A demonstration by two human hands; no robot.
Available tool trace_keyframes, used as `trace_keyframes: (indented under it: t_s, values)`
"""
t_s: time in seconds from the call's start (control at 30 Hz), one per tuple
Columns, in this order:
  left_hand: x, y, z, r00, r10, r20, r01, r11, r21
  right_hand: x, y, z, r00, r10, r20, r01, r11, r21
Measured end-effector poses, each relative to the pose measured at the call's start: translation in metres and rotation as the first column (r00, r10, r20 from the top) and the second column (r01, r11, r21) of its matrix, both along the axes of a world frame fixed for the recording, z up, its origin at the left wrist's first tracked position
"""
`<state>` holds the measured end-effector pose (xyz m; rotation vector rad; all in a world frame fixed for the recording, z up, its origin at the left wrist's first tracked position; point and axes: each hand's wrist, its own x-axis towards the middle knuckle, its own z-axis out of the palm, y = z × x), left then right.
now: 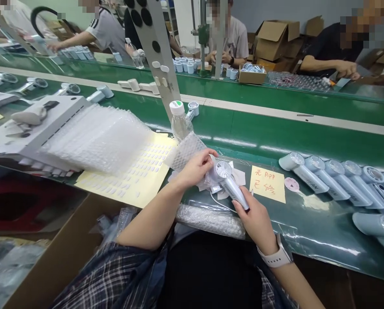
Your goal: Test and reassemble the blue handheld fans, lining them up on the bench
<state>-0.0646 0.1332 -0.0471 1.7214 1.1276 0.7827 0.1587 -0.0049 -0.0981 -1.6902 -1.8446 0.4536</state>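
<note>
A light-blue handheld device (233, 191), shaped like a small hair dryer with a round ribbed face, is in my right hand (258, 216). The fingers wrap the lower end of its handle, and its head points away from me. My left hand (196, 167) is beside the head, with fingers curled and pinched at a clear bubble-wrap bag (187, 152). Part of the bag lies behind this hand; its exact grip is partly hidden. Under the device are some white papers (238, 178) and a thin white cable (219, 201).
Several similar devices (317, 180) lie in a row at right, beside a handwritten yellow note (269, 184). Stacked bubble bags (101, 135) and a yellow sticker sheet (137, 184) are at left. A bottle (179, 120) stands near a slanted metal post (159, 56). Co-workers sit across the green conveyor (259, 118).
</note>
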Motion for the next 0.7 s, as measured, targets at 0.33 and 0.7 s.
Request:
trace_keyframes:
  t_s: [0.33,0.7]
  values:
    - [0.004,-0.055,0.031,0.800,-0.067,-0.596,0.586,0.298,0.753,-0.003,-0.010,0.031,0.949,0.047,0.312,-0.143,0.946,0.291]
    - [0.032,-0.096,0.084,0.883,-0.411,-0.225,0.357,0.280,0.891,0.019,-0.043,0.062,0.752,0.121,-0.648,-0.210,0.976,-0.062]
